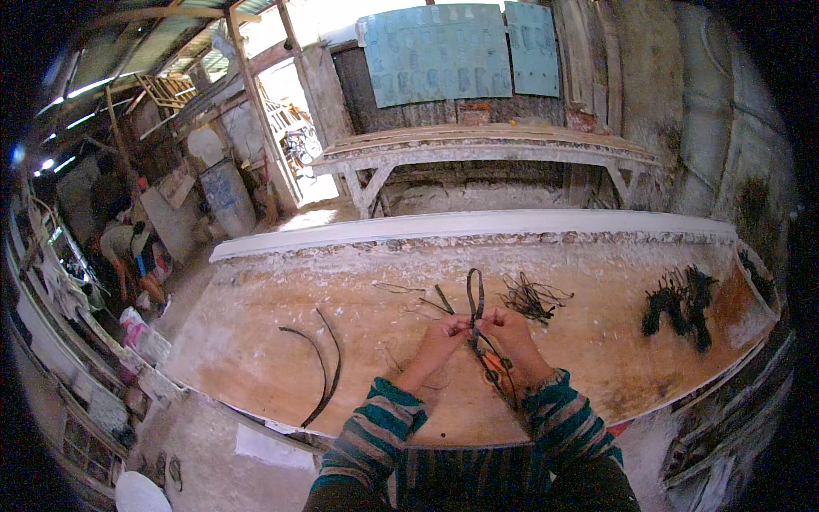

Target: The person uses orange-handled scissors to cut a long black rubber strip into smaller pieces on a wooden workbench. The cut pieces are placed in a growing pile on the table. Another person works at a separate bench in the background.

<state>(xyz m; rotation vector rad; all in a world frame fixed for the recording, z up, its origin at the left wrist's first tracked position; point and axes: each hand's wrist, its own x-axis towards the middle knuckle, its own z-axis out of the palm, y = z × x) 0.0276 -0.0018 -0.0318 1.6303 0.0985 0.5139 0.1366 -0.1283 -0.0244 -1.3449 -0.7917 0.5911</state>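
Note:
Both hands meet over the middle of the wooden table (pixel 256 341). My left hand (pixel 445 334) pinches a dark, narrow strip (pixel 475 290) that is bent into an upright loop. Close against it, my right hand (pixel 510 331) grips the same strip just below the loop. The strip's ends appear to hang down toward the table's near edge. Under my right hand lies a small orange object (pixel 493 365), partly covered, its kind unclear. A loose bunch of thin dark ties (pixel 531 299) rests just beyond my right hand. Two curved dark strips (pixel 331 367) lie to the left.
Thick black bundles (pixel 680 305) lie at the table's right end. A white raised ledge (pixel 478 224) runs along the far side. Behind it stands a long whitish bench (pixel 486 147) below blue panels (pixel 439 55). A person (pixel 128 252) bends down at far left, near a blue drum (pixel 226 196).

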